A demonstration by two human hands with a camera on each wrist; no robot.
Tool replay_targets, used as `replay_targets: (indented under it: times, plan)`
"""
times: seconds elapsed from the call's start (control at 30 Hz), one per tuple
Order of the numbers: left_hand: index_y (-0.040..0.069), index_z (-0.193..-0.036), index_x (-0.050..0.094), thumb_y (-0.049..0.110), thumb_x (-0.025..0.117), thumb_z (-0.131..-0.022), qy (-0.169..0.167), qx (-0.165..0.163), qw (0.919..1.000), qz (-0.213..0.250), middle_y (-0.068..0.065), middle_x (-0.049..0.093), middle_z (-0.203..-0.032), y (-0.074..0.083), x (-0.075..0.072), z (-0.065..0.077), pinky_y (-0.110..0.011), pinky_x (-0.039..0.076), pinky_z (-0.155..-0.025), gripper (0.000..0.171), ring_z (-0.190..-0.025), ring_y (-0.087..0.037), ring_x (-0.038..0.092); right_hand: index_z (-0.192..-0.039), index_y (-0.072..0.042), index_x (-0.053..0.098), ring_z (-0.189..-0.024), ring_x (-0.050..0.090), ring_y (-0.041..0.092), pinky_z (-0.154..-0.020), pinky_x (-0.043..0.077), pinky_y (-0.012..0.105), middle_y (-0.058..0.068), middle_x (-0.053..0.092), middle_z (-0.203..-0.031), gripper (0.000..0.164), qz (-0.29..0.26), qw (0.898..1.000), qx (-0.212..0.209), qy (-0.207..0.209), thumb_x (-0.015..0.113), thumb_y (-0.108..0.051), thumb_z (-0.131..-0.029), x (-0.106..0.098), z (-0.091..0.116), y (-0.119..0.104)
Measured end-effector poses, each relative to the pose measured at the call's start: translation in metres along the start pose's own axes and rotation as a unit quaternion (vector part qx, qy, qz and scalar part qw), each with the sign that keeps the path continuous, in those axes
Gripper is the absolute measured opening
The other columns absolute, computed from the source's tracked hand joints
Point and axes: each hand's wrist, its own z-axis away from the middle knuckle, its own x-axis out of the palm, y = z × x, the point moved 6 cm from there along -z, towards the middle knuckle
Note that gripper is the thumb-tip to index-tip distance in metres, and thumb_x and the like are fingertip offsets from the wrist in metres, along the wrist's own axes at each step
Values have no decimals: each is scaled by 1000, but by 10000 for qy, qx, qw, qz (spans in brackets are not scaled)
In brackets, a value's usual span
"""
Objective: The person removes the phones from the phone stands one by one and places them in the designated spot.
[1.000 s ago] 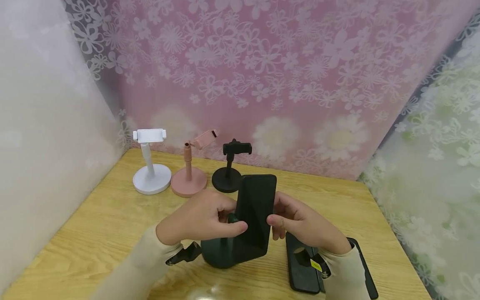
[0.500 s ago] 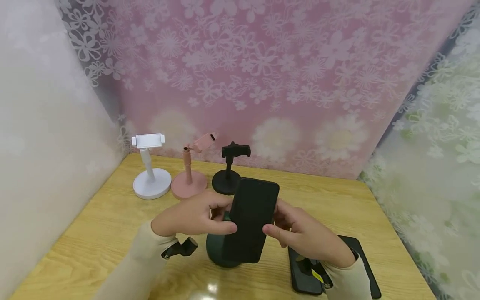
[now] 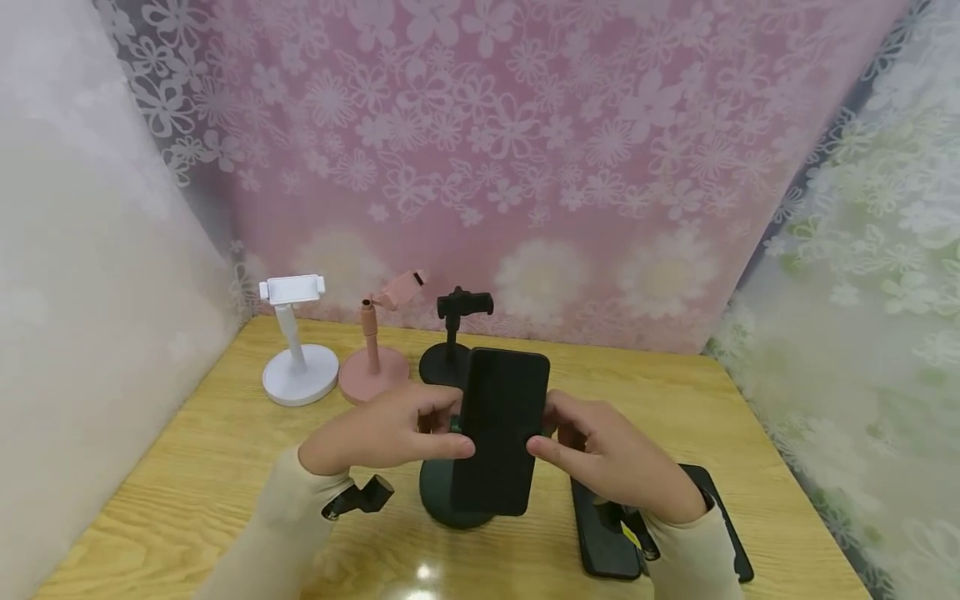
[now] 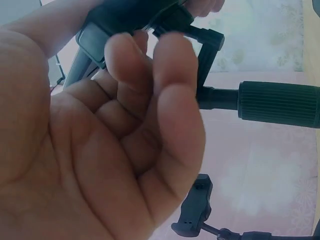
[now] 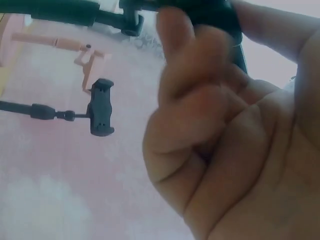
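A black smartphone (image 3: 502, 425) stands nearly upright before me, its dark screen facing me. My left hand (image 3: 386, 429) holds its left edge, thumb on the front and fingers curled behind. On the opposite edge, my right hand (image 3: 618, 458) pinches it the same way. Behind the phone is a dark green phone stand; its round base (image 3: 453, 500) shows below, and its ribbed column (image 4: 277, 105) appears in the left wrist view. Both wrist views show fingers by the green holder (image 5: 205, 14) at the phone's back. The phone hides most of the stand in the head view.
At the back of the wooden table (image 3: 225, 483) stand a white phone stand (image 3: 298, 375), a pink one (image 3: 372, 375) and a black one (image 3: 442, 364). Dark phones (image 3: 606, 537) lie beneath my right forearm. Floral curtains (image 3: 480, 167) enclose the table.
The phone has turned from an angle to face me more squarely and now leans less. Both hands have turned with it, keeping their hold. The head view has shifted slightly.
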Motion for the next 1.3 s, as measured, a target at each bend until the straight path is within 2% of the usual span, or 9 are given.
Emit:
replay_targets:
  times: [0.17,0.27,0.43,0.53,0.67,0.8,0.93,1.1,1.3]
  plan:
    - [16,-97,52,33,78,-95,408,-490,9980,-45,3,57,-83,-4,-8,3,-27,50,-64,31,-69,-11,57,-114,-22,59,-78,59,9,-62,52,28,-6,63,-96,21,380,9983,346,276,66,-38,-103,0,-5,3]
    - [14,-105,49,31,80,-93,557,-636,9963,146,-1,58,-96,-6,-11,7,-31,55,-74,38,-84,-15,63,-128,-19,58,-81,57,9,-64,52,27,-5,63,-109,36,968,9909,420,832,68,-41,-102,-9,-4,-7]
    - [13,-100,51,25,81,-93,498,-405,9973,369,-3,58,-91,-4,-10,9,-32,56,-74,33,-82,-18,62,-133,-14,62,-69,53,8,-57,48,25,-2,64,-106,41,2229,9477,-92,2281,75,-25,-96,-31,7,-52]
    - [14,-100,52,25,80,-93,441,-277,9978,414,-2,58,-90,-3,-10,8,-33,57,-75,31,-83,-17,63,-131,-12,63,-73,55,8,-57,50,27,2,64,-108,44,2665,9259,-516,2628,78,-22,-91,-34,10,-82]
    - [16,-100,52,25,81,-93,364,-121,9988,310,-1,58,-89,0,-10,5,-34,58,-76,31,-84,-15,64,-139,-11,60,-83,58,16,-58,50,29,6,63,-123,55,3186,9157,-595,2377,77,-33,-92,-23,2,-106]
    - [17,-102,53,25,81,-93,339,1,9993,135,-1,58,-89,6,-10,0,-34,58,-75,30,-84,-14,63,-151,-12,51,-114,58,30,-64,57,37,11,54,-141,67,3673,9115,-11,1853,71,-47,-96,-9,-12,-109]
    - [17,-104,54,27,81,-93,306,9,9995,76,2,60,-90,9,-8,-4,-33,58,-75,30,-83,-13,63,-156,-13,47,-132,47,39,-65,60,42,20,41,-155,70,4149,8943,356,1634,62,-54,-100,0,-24,-106]
    - [17,-105,56,26,82,-92,367,-37,9993,61,2,60,-91,10,-7,-2,-32,58,-75,30,-83,-13,63,-156,-10,46,-132,50,42,-61,59,38,25,43,-154,64,4494,8787,339,1576,55,-48,-105,7,-39,-102]
    - [16,-108,58,26,82,-90,350,-48,9993,106,2,61,-92,9,-5,0,-32,57,-74,32,-83,-13,63,-145,-4,52,-107,60,38,-52,55,34,20,60,-122,58,4682,8702,91,1532,56,-46,-106,13,-49,-102]
